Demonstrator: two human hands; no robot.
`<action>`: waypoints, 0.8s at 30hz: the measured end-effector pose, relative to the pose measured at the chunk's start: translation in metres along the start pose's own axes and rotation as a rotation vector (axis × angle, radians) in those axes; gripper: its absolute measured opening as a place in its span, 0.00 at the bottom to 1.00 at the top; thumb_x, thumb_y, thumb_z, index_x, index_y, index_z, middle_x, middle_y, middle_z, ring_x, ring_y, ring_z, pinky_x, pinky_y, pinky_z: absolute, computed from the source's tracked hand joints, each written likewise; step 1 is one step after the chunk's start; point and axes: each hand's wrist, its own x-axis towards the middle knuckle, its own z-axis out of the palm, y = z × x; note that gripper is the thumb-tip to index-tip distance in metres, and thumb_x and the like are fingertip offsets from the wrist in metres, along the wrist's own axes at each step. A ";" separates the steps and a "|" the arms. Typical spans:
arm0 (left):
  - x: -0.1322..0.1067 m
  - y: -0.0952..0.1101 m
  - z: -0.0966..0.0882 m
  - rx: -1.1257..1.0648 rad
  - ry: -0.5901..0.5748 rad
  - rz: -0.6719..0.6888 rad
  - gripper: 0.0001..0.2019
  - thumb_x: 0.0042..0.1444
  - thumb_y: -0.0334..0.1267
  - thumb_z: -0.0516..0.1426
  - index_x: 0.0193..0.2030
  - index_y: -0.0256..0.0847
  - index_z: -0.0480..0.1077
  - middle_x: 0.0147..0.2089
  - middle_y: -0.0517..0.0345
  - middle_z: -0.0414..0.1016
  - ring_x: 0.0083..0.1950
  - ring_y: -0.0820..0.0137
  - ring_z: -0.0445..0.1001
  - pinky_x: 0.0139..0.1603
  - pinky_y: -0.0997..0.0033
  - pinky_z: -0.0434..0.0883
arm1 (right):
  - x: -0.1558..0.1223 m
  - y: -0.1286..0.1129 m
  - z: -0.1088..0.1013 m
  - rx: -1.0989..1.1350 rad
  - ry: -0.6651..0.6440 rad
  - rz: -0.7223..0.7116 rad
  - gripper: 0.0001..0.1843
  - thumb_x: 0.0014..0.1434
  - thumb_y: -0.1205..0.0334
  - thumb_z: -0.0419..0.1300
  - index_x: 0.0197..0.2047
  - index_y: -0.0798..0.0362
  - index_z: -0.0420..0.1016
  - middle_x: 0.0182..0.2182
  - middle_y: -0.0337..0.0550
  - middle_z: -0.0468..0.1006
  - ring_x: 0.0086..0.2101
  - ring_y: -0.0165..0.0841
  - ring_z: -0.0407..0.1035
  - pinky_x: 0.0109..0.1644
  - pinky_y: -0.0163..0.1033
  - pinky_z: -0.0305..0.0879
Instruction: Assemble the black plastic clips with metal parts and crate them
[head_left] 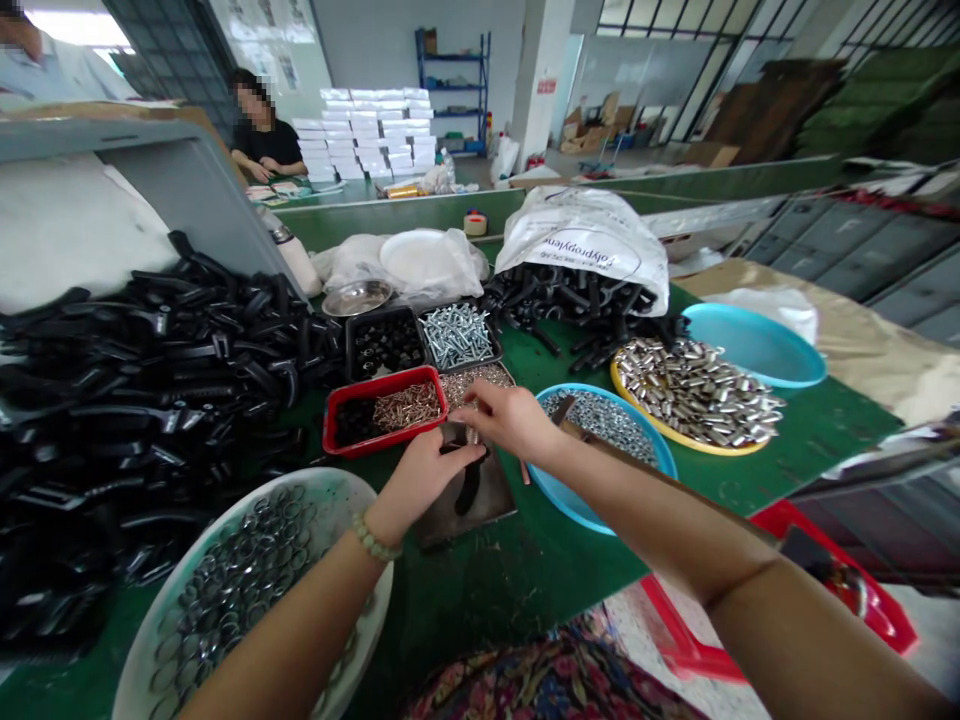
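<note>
Pressing fingers together, left hand and right hand meet before a white "Polypropylene" sack.

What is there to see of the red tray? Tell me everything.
The red tray is shallow, rectangular plastic with a raised rim, sitting skewed on the green table. Its dark inside holds small black parts at the left and a heap of brass-coloured pins at the right. The left hand is close in front, apparently not touching.
</note>
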 end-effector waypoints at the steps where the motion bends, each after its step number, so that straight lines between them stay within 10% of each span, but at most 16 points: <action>1: 0.003 0.004 -0.003 -0.083 -0.007 -0.036 0.09 0.51 0.40 0.59 0.37 0.38 0.75 0.36 0.54 0.78 0.39 0.64 0.75 0.45 0.64 0.70 | 0.018 0.014 -0.007 -0.008 0.035 0.113 0.18 0.61 0.45 0.52 0.42 0.50 0.71 0.32 0.40 0.76 0.34 0.30 0.69 0.37 0.33 0.59; 6: -0.004 0.021 -0.028 0.049 0.119 -0.059 0.08 0.49 0.40 0.60 0.34 0.38 0.74 0.34 0.55 0.76 0.36 0.65 0.73 0.40 0.67 0.69 | 0.091 0.095 -0.042 -0.024 0.226 0.533 0.18 0.61 0.60 0.56 0.51 0.62 0.67 0.52 0.61 0.67 0.52 0.42 0.62 0.52 0.46 0.59; 12: -0.021 0.020 -0.039 0.474 0.311 0.232 0.09 0.56 0.42 0.55 0.35 0.40 0.70 0.40 0.53 0.71 0.43 0.63 0.70 0.46 0.64 0.66 | 0.098 0.126 -0.039 0.211 0.182 0.631 0.18 0.60 0.58 0.58 0.50 0.60 0.68 0.44 0.50 0.72 0.41 0.36 0.71 0.43 0.44 0.70; 16: -0.024 0.014 -0.029 0.464 0.258 0.249 0.12 0.61 0.43 0.48 0.36 0.40 0.66 0.35 0.55 0.70 0.38 0.67 0.69 0.42 0.67 0.66 | 0.047 0.102 -0.015 0.404 0.163 0.587 0.14 0.57 0.61 0.57 0.45 0.59 0.65 0.28 0.41 0.72 0.30 0.33 0.71 0.34 0.39 0.70; 24: -0.036 0.024 -0.013 0.484 0.003 0.145 0.13 0.61 0.47 0.50 0.39 0.39 0.66 0.37 0.57 0.73 0.38 0.68 0.69 0.41 0.68 0.66 | -0.079 -0.010 -0.002 1.142 -0.059 0.156 0.21 0.54 0.40 0.57 0.42 0.48 0.62 0.34 0.37 0.69 0.21 0.25 0.64 0.21 0.32 0.63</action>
